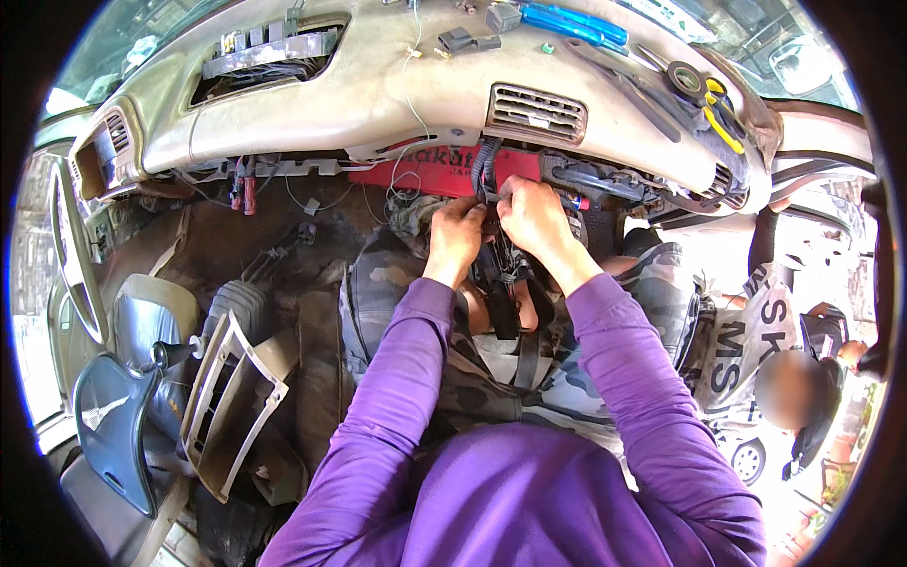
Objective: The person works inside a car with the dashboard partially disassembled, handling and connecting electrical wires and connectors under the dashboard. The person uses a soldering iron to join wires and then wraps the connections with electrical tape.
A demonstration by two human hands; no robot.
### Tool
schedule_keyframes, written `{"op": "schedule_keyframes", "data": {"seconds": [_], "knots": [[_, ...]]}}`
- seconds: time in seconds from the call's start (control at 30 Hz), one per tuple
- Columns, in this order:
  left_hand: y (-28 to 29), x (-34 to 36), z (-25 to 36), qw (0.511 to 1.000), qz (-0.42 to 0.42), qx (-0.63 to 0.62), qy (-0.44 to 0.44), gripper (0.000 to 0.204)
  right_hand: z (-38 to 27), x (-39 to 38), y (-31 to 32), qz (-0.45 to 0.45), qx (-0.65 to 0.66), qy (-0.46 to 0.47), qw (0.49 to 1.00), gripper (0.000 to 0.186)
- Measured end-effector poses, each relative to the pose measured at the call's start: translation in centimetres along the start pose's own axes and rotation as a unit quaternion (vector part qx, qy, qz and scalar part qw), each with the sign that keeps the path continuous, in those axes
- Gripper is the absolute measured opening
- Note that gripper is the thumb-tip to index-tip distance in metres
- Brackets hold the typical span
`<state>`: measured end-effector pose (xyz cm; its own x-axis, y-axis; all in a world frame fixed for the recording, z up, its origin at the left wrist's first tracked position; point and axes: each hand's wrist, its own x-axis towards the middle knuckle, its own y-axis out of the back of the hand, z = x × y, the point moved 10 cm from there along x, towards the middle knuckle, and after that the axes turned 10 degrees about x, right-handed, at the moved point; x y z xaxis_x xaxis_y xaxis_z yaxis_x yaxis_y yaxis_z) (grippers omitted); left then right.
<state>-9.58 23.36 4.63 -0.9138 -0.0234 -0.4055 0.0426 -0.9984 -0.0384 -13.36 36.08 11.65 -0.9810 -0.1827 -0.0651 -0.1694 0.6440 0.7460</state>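
Observation:
I sit in a car's front seat with both hands just below the dashboard [359, 90]. A black corrugated wiring harness [487, 161] comes down from under the dash between my hands and spreads into loose dark wires [501, 269] over my lap. My left hand [455, 238] pinches the harness from the left, thumb and fingertips together. Close beside it, my right hand [539, 222] is curled with its fingers closed on the harness; the exact spot gripped is hidden. Behind the harness hangs a red sheet [387, 175].
On the dash top lie blue-handled tools [576, 24], yellow-and-black scissors [723, 123], a tape roll [687, 80] and grey connectors [468, 40]. A beige trim frame [231, 406] leans at the left, near the gear lever boot [236, 307]. Another person [746, 331] is outside at the right.

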Motion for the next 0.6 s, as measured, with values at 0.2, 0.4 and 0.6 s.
{"op": "schedule_keyframes", "data": {"seconds": [0.2, 0.4, 0.6], "knots": [[-0.3, 0.3, -0.6, 0.999, -0.028, 0.019, -0.039, 0.025, -0.9, 0.0, -1.5, -0.118, 0.059, 0.042, 0.99, 0.024], [-0.4, 0.4, 0.1, 0.997, -0.019, 0.039, -0.057, 0.025, 0.5, -1.7, -4.2, -0.238, 0.476, -0.218, 0.818, 0.031], [-0.7, 0.0, 0.7, 0.998, -0.032, 0.041, -0.042, 0.023, 3.1, -1.0, -0.4, -0.166, 0.533, -0.253, 0.79, 0.03]]}}
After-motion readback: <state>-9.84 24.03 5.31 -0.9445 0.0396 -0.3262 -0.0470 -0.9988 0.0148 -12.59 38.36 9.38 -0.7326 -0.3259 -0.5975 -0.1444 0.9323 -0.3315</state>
